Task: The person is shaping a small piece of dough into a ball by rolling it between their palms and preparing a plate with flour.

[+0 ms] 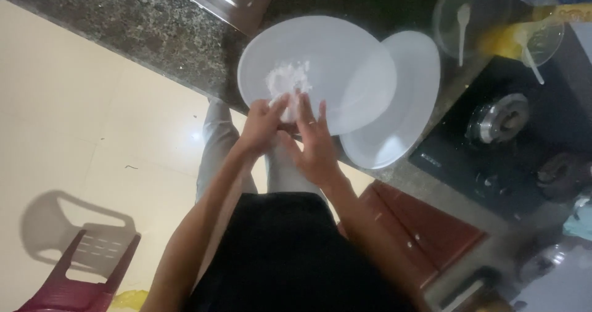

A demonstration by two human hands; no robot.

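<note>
Flour-like white powder (287,78) lies in a loose heap inside a large white bowl (345,53) near the top centre of the frame, on the bowl's lower-left inner slope. Just below that heap, both hands meet over the bowl's near rim. The left hand (264,124) comes in from the lower left, its fingers drawn together and curled around a small white lump (285,110) that seems to be the same stuff; the thumb and fingertips press against it. The right hand (316,144) reaches up from the lower centre with its fingers (305,107) straight and slightly spread, tips pointing toward the heap and resting against the lump and the left hand's fingers. How firmly either hand grips the lump cannot be told, since the picture is dim and soft there. The main heap sits just beyond the fingertips, close but apart from them.

The bowl overlaps a second white dish (401,114) to its right, and both rest on a dark speckled stone counter (154,34) running across the upper part of the frame. At the upper right stand clear bowls with white spoons (462,28), and below them a black gas hob (505,121). A red plastic chair (80,275) stands on the pale floor at the lower left.
</note>
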